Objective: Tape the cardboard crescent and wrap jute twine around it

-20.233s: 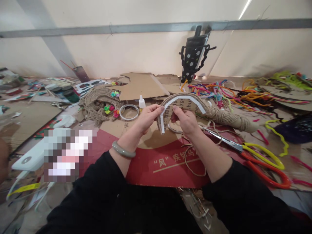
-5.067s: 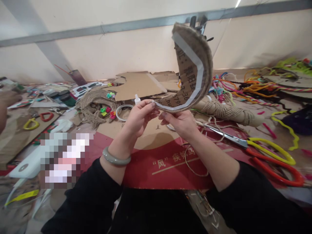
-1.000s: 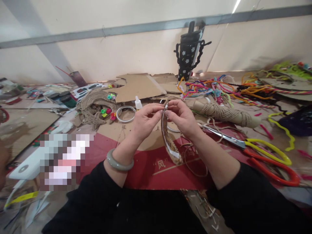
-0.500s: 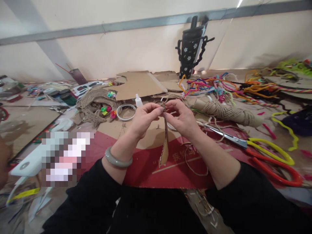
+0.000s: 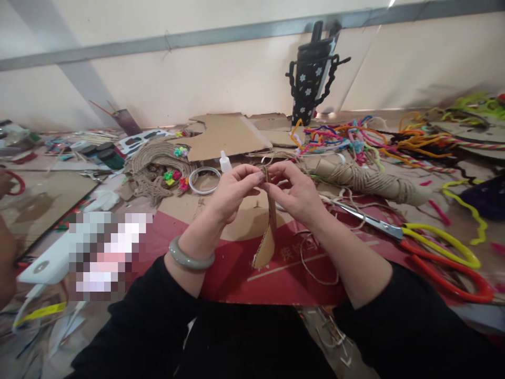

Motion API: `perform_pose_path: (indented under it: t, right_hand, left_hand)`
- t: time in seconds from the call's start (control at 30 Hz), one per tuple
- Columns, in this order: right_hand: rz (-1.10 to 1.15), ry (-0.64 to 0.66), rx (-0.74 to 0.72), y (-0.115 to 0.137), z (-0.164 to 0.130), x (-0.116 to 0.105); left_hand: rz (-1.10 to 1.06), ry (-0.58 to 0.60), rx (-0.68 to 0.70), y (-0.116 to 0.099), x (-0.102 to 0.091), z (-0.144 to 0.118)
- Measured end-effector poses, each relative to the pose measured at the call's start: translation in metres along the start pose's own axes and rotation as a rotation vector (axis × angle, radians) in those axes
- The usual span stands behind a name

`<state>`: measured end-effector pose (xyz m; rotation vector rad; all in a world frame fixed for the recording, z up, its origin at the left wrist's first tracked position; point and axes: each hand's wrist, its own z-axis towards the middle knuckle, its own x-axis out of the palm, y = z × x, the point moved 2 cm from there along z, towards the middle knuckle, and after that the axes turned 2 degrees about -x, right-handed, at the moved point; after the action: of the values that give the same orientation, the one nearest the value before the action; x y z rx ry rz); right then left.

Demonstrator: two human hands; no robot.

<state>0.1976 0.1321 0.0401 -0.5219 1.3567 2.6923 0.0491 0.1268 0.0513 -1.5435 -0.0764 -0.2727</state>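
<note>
A narrow cardboard strip [image 5: 265,246] with a broader, rounded lower end hangs between my hands over a red and tan cardboard sheet [image 5: 232,287]. My left hand [image 5: 238,190], with a bangle [image 5: 191,257] on its wrist, pinches the strip's upper end. Facing it, my right hand [image 5: 292,190] pinches the same end, fingertips almost touching. Some twine shows around the fingertips, but how it runs there is hidden. A loose loop of twine [image 5: 315,275] lies beneath my right forearm.
Scissors [image 5: 389,230] with yellow and red handles and a twine-wrapped roll [image 5: 371,180] lie right. Behind stand a white-tipped bottle [image 5: 224,162] and a black flowered tumbler [image 5: 310,76]. Left are a white ring [image 5: 204,180], a coiled twine piece [image 5: 152,158] and a white device [image 5: 59,255].
The strip's lower end has turned, showing more of its flat face. Both hands keep their pinch in nearly the same place. At far left, another person's hand now shows by a red ring-shaped thing.
</note>
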Motion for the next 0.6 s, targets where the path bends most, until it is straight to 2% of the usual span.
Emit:
perform_pose_path:
  t: [0.6]
  right_hand:
    - [0.035,0.019,-0.042,0.0034,-0.0004,0.0010]
  left_hand:
    - [-0.111,0.090,-0.129,-0.0004,-0.0007,0.0000]
